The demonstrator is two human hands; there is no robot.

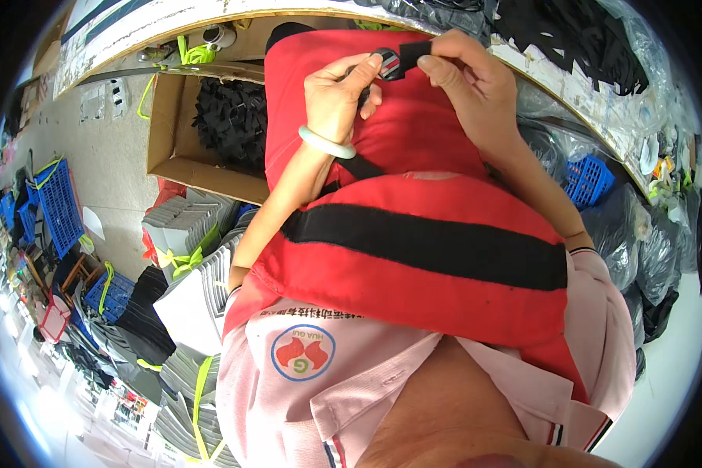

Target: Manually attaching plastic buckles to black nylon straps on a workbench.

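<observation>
My left hand (335,97), with a pale green bangle (327,143) at its wrist, is closed with thumb and fingers round a small round black piece (390,65) that shows grey and a little red. Its exact kind I cannot make out. A short black strap (415,54) reaches from that piece toward my right hand (480,90), which pinches the strap's end between thumb and fingers. Both hands are raised above the red apron (304,101) over my lap. Part of something dark shows under the left fingers.
A cardboard box (168,129) of black pieces (230,117) stands at the left, near tied stacks of grey sheets (187,226). Across the far side runs a worn table edge (554,86) bearing black strips (565,39). Plastic bags (612,234) and a blue basket (587,181) lie at the right.
</observation>
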